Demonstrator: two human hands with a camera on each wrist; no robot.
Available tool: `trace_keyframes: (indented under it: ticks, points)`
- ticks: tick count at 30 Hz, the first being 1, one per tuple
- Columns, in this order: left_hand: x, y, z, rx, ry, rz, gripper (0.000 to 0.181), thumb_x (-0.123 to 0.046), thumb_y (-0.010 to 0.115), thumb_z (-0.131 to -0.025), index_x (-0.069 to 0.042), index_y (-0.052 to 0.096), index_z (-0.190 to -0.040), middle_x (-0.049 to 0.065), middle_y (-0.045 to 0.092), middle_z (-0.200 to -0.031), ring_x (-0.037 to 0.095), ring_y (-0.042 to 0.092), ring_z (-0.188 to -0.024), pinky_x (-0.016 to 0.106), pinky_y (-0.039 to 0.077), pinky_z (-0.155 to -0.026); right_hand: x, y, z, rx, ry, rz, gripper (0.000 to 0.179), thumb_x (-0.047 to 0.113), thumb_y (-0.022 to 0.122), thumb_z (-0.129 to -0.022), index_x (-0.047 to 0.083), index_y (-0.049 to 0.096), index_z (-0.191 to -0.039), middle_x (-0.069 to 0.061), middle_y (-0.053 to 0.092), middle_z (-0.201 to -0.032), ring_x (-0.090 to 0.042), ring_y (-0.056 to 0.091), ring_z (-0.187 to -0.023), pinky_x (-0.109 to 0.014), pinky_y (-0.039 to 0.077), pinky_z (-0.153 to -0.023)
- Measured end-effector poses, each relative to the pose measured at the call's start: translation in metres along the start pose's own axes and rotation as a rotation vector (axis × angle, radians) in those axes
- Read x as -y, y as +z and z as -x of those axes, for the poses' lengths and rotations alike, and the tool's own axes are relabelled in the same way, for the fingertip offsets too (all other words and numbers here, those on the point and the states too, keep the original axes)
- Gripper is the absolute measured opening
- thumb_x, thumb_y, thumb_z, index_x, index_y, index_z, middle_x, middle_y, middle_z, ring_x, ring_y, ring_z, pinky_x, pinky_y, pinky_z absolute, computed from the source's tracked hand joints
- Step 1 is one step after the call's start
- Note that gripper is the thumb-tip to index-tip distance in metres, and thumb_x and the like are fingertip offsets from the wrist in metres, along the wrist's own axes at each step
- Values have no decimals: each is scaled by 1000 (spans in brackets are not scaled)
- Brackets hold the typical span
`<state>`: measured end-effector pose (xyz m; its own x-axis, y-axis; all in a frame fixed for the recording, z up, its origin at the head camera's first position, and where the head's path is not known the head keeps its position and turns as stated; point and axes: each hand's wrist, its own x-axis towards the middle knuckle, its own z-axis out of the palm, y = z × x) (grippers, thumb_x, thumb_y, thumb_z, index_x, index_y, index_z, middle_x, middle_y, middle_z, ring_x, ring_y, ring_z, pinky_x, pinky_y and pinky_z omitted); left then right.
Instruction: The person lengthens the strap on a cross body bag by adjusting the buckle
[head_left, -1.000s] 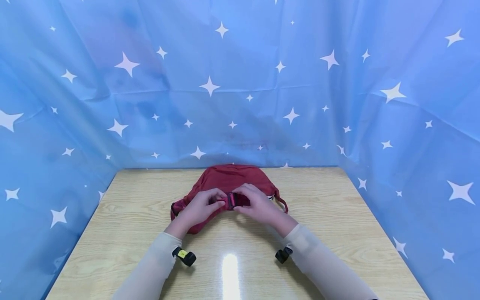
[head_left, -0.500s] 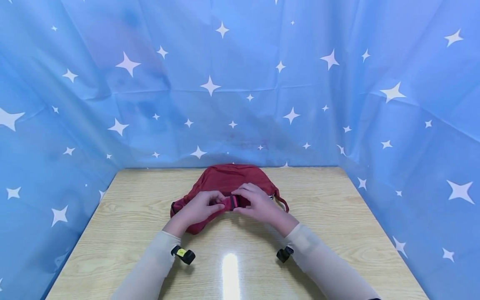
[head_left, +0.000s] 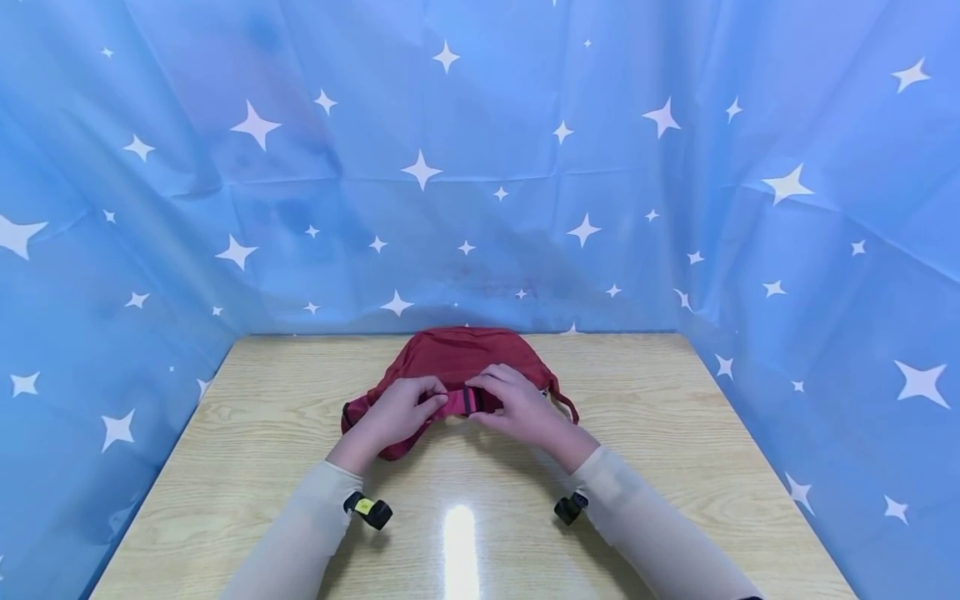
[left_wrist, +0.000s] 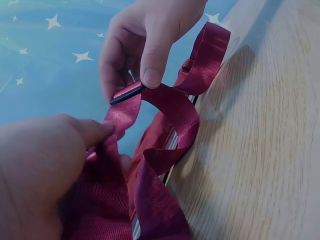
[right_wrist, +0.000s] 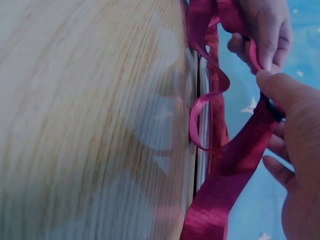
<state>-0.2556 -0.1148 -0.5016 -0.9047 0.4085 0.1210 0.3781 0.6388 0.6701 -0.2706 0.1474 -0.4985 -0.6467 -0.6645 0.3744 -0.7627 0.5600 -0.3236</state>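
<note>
A dark red fabric bag (head_left: 467, 354) lies toward the back of the table in the head view. Its magenta-red strap (left_wrist: 102, 200) stretches between both hands along the bag's near side. My left hand (head_left: 401, 412) pinches the strap between thumb and fingers, left of a black strap slider (left_wrist: 126, 94). At the slider, my right hand (head_left: 517, 408) grips it with the thumb on the near side and fingers behind. In the right wrist view, the strap runs through the slider (right_wrist: 274, 111), and a loose length curls beside the bag's zipper. Part of the slider is hidden by the right fingers.
The wood-grain table (head_left: 675, 467) extends in front and to both sides of the bag. A blue curtain with white stars (head_left: 465, 167) closes off the back and sides. Each sleeve carries a small black wrist camera (head_left: 367, 510).
The slider has shifted slightly right, with more strap showing between it and my left hand. My left thumb and fingers have drawn together on the strap. The bag's near left corner has risen slightly.
</note>
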Motion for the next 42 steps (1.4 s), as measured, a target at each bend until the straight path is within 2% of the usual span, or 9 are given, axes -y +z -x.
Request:
trace_keyframes:
  ticks: [10,17,22,26,30,33,37,42]
  points:
    - [2,3,-5,10,27,47,10,-33,62,-102,-32,65,-93,-9,59,-74,9,53,-63,30,47,-64,2,0,-3,-5,-31,15,48,33,82,-87,21,64,-130,11,59,-123,-7,50,-112,-30,45,-98]
    - [-4,7,-9,25,76,92,11,-27,61,-103,-24,67,-94,-8,57,-73,9,52,-62,29,46,-60,7,3,-6,-24,-81,31,48,27,85,-84,19,67,-127,9,61,-120,-10,52,-109,-33,45,-96]
    - [-4,7,-9,51,64,102,11,-27,60,-104,-23,67,-98,-7,59,-75,9,54,-64,29,47,-62,7,3,-6,-34,-92,58,49,30,86,-83,19,67,-127,9,62,-118,-10,53,-108,-33,44,-97]
    - [-3,4,-5,68,17,28,5,-28,62,-103,-26,66,-103,-10,63,-83,7,57,-72,30,50,-70,5,2,-3,-30,-80,74,49,35,83,-86,19,67,-129,9,62,-120,-10,53,-109,-32,43,-99]
    - [-3,2,0,27,-32,-77,4,-26,65,-101,-26,68,-103,-13,64,-87,6,59,-79,32,50,-77,4,1,-1,-39,-59,78,49,37,82,-86,18,67,-130,8,62,-120,-10,53,-110,-33,44,-99]
    - [-3,1,2,-7,-40,-97,4,-25,65,-101,-25,68,-100,-14,63,-84,8,58,-79,33,49,-77,2,0,0,-41,-44,77,50,37,82,-87,17,67,-130,8,62,-121,-10,53,-110,-33,45,-98]
    - [-2,2,1,-5,-29,-68,5,-27,64,-101,-28,67,-98,-13,61,-78,9,56,-72,32,48,-73,2,1,1,-33,-32,59,51,33,83,-86,17,66,-132,8,61,-122,-10,52,-111,-32,46,-97]
    - [1,2,-3,36,28,11,7,-28,63,-102,-31,66,-97,-14,62,-85,10,56,-78,34,46,-75,1,3,0,-36,-49,16,52,26,87,-82,18,66,-129,8,61,-122,-12,53,-114,-34,46,-99]
